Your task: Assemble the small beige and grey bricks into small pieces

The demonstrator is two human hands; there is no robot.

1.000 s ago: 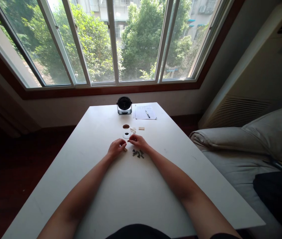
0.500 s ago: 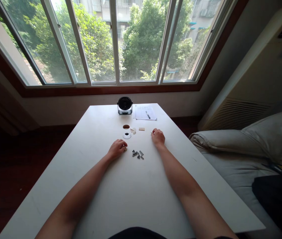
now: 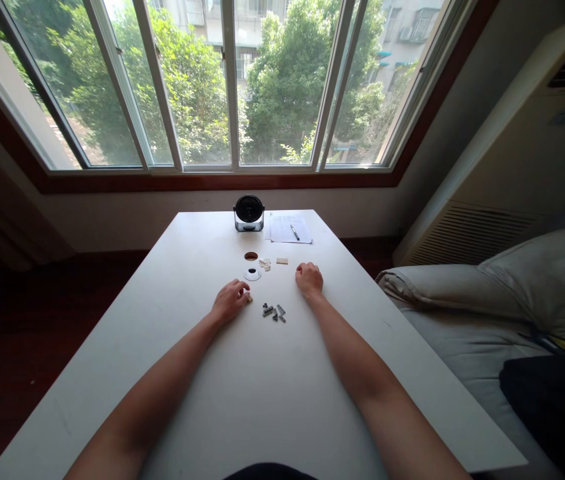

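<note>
My left hand rests on the white table with its fingers curled, and a small tan piece shows at its fingertips. My right hand lies to the right with the fingers closed in a loose fist; whether anything is inside is hidden. Between the hands lies a small heap of dark grey bricks. Farther off sit a white ring piece, a brown round piece, several pale small pieces and a tan plate.
A small black fan stands at the table's far edge, beside a sheet of paper with a pen on it. A bed with a pillow runs along the right. Windows lie beyond the table.
My right hand left the spot next to my left hand, swung out to the right, then drew slightly back and closed. My left hand stayed where it was.
</note>
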